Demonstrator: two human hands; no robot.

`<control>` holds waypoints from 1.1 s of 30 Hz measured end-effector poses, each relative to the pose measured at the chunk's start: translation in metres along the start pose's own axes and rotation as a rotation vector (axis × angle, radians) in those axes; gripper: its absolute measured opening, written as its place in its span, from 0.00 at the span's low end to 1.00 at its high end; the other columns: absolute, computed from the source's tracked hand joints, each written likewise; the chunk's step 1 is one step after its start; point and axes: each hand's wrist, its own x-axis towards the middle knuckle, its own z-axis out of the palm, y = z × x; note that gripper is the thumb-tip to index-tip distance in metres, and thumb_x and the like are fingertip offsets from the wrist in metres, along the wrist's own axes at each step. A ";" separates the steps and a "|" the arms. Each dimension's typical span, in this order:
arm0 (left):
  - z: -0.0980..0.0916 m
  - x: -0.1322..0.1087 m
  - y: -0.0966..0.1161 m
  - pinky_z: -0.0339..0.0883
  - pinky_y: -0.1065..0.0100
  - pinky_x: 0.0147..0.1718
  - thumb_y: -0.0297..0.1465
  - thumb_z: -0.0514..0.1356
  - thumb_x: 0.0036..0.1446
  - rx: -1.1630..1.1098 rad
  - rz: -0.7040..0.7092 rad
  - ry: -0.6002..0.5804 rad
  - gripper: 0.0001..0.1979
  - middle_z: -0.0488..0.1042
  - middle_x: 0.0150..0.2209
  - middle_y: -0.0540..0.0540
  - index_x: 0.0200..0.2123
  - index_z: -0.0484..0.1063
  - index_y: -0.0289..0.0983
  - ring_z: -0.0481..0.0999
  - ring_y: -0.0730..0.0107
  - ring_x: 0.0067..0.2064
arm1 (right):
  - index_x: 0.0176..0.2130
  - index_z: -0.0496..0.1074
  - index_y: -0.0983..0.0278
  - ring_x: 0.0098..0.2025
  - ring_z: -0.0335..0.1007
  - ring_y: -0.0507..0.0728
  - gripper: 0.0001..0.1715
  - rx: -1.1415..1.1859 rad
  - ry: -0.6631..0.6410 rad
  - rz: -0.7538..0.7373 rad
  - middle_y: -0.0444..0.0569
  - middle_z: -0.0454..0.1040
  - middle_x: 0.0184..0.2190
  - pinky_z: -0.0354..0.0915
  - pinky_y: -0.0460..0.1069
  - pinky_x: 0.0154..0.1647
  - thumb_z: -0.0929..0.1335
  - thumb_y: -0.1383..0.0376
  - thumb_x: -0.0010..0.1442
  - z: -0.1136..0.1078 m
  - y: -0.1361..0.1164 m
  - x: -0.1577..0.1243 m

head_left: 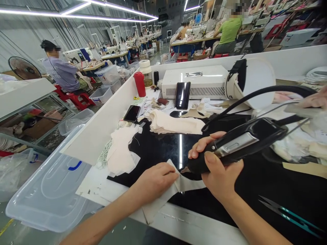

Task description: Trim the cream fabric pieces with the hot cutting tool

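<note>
My right hand (217, 170) is wrapped round a black corded handheld power tool (235, 146) with a silver lever on its side and a small metal tip; its exact kind I cannot tell. The tip is down at a cream fabric piece (190, 184) at the front of the black work surface (163, 149). My left hand (159, 178) has its fingers curled on this fabric just left of the tip. Part of the fabric hangs over the front edge. To the left lies a stack of cut cream pieces (122, 149), and a longer folded stack (177, 123) lies behind.
Teal-handled thread snips (291, 214) lie at the right front. A thick black cable (255, 93) arches over the right side. Phones (183, 96), a red cup (139, 84) and a white machine box (194, 80) stand at the back. A lidded plastic bin (51, 180) is at the left.
</note>
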 end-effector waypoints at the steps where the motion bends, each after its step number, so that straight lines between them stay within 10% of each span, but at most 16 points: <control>1: 0.000 0.000 0.000 0.82 0.66 0.55 0.27 0.52 0.85 0.009 0.001 -0.001 0.14 0.82 0.50 0.43 0.54 0.78 0.36 0.84 0.64 0.52 | 0.49 0.76 0.54 0.27 0.77 0.54 0.23 0.003 -0.005 0.007 0.38 0.78 0.31 0.77 0.51 0.31 0.84 0.54 0.62 0.000 0.001 -0.001; 33: -0.006 0.006 0.022 0.84 0.62 0.56 0.20 0.53 0.80 0.094 0.052 0.065 0.12 0.82 0.49 0.40 0.57 0.75 0.33 0.84 0.62 0.52 | 0.47 0.79 0.54 0.27 0.76 0.56 0.20 0.015 0.036 -0.022 0.40 0.78 0.30 0.76 0.52 0.29 0.85 0.57 0.61 -0.022 -0.025 -0.005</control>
